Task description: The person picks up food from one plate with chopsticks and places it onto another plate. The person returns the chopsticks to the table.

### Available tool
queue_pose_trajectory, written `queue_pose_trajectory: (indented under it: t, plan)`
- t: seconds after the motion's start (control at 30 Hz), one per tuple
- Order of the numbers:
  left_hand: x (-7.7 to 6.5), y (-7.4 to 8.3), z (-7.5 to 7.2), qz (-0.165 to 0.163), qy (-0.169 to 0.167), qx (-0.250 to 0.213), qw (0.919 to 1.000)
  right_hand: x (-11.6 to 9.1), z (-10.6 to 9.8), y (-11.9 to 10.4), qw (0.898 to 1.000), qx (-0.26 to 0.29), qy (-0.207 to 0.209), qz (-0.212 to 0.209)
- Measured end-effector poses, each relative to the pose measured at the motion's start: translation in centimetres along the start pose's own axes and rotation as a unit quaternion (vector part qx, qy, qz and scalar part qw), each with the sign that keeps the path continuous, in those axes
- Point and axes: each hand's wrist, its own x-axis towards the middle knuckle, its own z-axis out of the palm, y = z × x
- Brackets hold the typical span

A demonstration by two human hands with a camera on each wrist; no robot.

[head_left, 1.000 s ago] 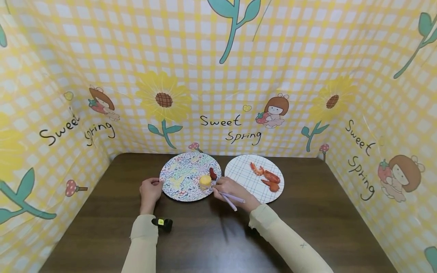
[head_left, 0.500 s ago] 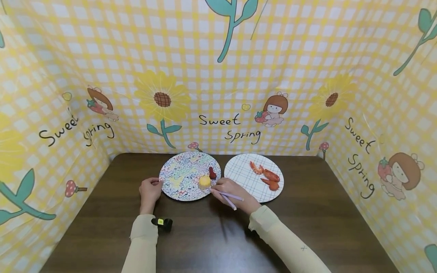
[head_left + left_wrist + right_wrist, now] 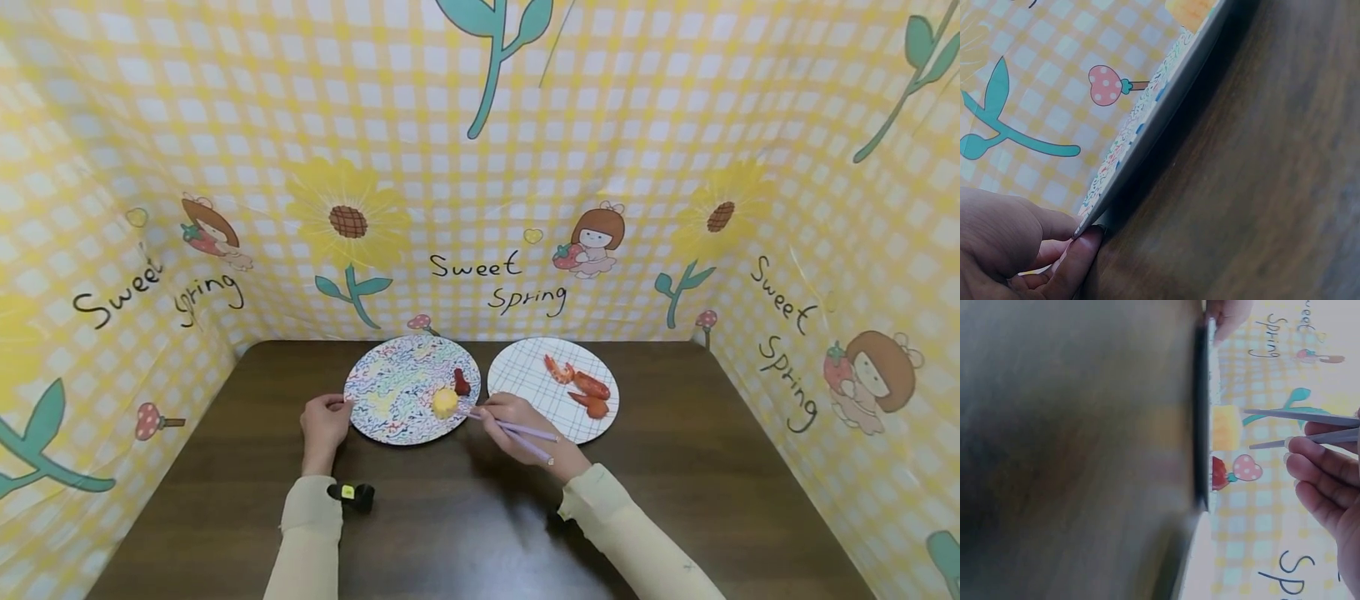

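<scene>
From my feed, the right hand (image 3: 517,429) has drawn back rightward since 0.5 s ago, while the yellow piece (image 3: 445,403) stays on the right side of the left plate (image 3: 390,392), just beside the dark red piece (image 3: 462,382). I see its fingers holding 2 purple chopsticks (image 3: 1316,417), tips parted and apart from the yellow piece. The left hand (image 3: 325,423) still pinches the left plate's left rim. A narrow gap parts that plate from the right plate (image 3: 517,375), which bears 3 orange-red pieces (image 3: 589,384). Bare table (image 3: 435,533) spreads nearer me; the checked cloth (image 3: 487,183) rises at its far edge.
</scene>
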Motion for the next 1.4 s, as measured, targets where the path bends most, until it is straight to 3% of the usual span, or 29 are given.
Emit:
queue_pose_trajectory:
  t: [0.3, 0.63, 0.83, 1.07, 1.4]
  plan:
    - [0.1, -0.1, -0.4, 0.006, 0.002, 0.003, 1.0, -0.9, -2.2, 0.9, 0.998, 0.026, 0.01, 0.051]
    - [0.1, 0.0, -0.3, -0.008, -0.008, 0.004, 0.9999, -3.6, -5.0, 3.6, 0.995, -0.038, 0.027, 0.089]
    - [0.2, -0.1, -0.2, -0.006, -0.005, 0.002, 1.0, -4.9, -6.8, 5.5, 0.985, -0.063, 0.021, 0.158]
    - [0.3, -0.3, -0.1, -0.001, 0.001, 0.003, 1.0, -6.3, -7.5, 7.8, 0.975, -0.044, 0.02, 0.217]
    - [0.1, -0.2, 0.1, 0.0, -0.005, 0.001, 1.0, -6.8, -8.3, 8.4, 0.959, -0.05, -0.016, 0.28]
